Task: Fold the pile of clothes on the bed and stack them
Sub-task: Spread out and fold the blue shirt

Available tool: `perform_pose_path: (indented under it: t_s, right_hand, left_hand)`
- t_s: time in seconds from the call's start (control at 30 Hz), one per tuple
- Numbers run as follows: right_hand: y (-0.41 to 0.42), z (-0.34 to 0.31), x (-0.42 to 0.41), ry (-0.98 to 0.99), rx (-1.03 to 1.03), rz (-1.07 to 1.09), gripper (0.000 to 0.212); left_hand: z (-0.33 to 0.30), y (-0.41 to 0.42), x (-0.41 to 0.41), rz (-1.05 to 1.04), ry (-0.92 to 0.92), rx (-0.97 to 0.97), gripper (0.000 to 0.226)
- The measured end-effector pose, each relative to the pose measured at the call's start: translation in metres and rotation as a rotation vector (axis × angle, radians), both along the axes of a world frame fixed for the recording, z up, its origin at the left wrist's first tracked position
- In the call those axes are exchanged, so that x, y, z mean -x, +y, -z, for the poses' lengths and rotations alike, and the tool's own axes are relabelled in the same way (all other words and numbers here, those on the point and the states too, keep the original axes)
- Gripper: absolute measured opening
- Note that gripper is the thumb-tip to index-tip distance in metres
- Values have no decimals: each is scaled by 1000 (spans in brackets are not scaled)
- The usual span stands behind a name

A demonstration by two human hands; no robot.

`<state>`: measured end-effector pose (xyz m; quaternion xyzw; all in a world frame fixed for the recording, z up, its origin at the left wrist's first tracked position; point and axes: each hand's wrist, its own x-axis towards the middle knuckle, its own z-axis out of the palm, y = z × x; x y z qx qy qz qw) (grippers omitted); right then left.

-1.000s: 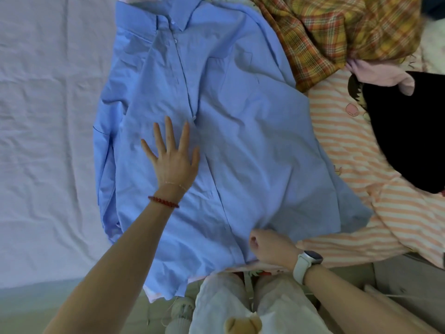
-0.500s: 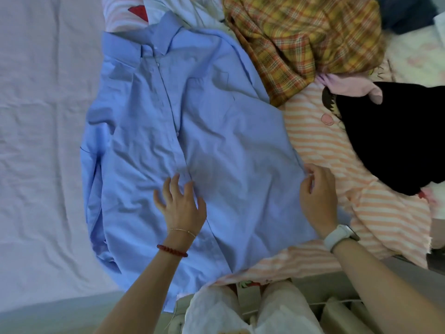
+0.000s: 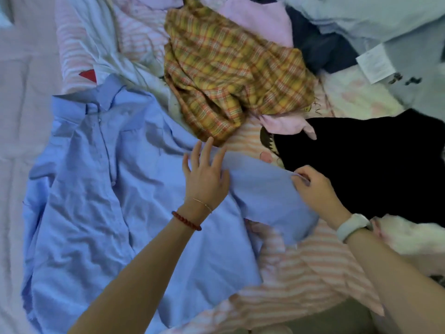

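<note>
Since half a second ago: both hands have travelled up and to the right across the blue shirt (image 3: 101, 189); the left, earlier near the placket, now lies by the right shoulder, and the right has taken up the sleeve end.

Bed sheet (image 3: 14, 141), pale, one, at far left, wrinkled.

Blue shirt, one, buttoned, collar uppermost, spread front-up on the sheet between that bare area and the clothes pile. Judged light, soft and limp woven cotton, not slippery, not fragile; it will sag wherever unsupported, so best held at seams, cuff, shoulder line or hem corners, with a flat palm as anchor for each fold.

Left hand (image 3: 204, 179), one, fingers straight and spread, pressing flat on the shirt where the sleeve begins. Red bead bracelet (image 3: 186, 221) and a thin chain on the wrist.

Plaid garment (image 3: 231, 75), yellow and red, one, crumpled above the hands.

Peach-striped garment (image 3: 313, 273), one, partly beneath the shirt's right edge.

Right hand (image 3: 315, 189), one, thumb and fingertips curled, pinching the sleeve's end and drawing it out sideways. White watch (image 3: 352, 226) on the wrist.

Black garment (image 3: 373, 165), one, just beyond the right hand.

Remaining pile: pink, navy and pale grey-blue pieces, count uncertain. No folded stack is in view.
</note>
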<state>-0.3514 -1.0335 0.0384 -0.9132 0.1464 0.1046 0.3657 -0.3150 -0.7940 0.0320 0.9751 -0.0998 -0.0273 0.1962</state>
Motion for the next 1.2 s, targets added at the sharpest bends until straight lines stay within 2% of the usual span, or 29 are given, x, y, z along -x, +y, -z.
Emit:
perform_pose_path:
  t_s: [0.13, 0.27, 0.33, 0.4, 0.47, 0.53, 0.7, 0.77, 0.83, 0.9, 0.97, 1.07, 1.13, 1.2]
  right_hand:
    - [-71, -45, -74, -122, 229, -119, 9]
    - [-117, -61, -135, -389, 451, -220, 15]
    - [-138, -51, -151, -316, 615, -191, 27]
    - [-151, -33, -155, -185, 635, -81, 36]
    - [-155, -12, -146, -129, 576, -24, 37]
    - [-151, 8, -133, -86, 408, 62, 34]
    - [-134, 43, -131, 84, -363, 549, 26]
    - [-130, 45, -152, 100, -659, 778, 28]
    - [-129, 43, -175, 113, -860, 881, 35]
    - [-126, 40, -195, 162, -982, 874, 24]
    - [-121, 39, -209, 216, -1057, 906, 11]
    - [-117, 30, -223, 190, -955, 999, 24]
    - [-123, 17, -227, -27, -805, 1010, 25]
    - [-135, -2, -229, -266, -621, 897, 25]
  left_hand:
    - [-4, -36, -59, 69, -10, -121, 53]
    - [8, -58, -108, 40, 48, -250, 53]
    - [13, -65, -128, -2, 6, -234, 35]
    - [14, -72, -144, -73, -24, -186, 23]
    - [14, -81, -157, -86, -1, -165, 21]
    - [15, -89, -167, -42, 46, -139, 20]
    - [14, -95, -183, 98, 139, -150, 26]
    - [5, -96, -185, 145, 123, -29, 22]
    - [-8, -97, -185, 201, 81, 115, 17]
    - [-23, -98, -185, 256, 89, 185, 22]
    - [-35, -97, -185, 297, 104, 201, 29]
    - [-47, -94, -189, 291, 91, 235, 26]
    - [-54, -94, -197, 283, 33, 272, 16]
    - [-57, -98, -208, 242, -67, 272, 9]
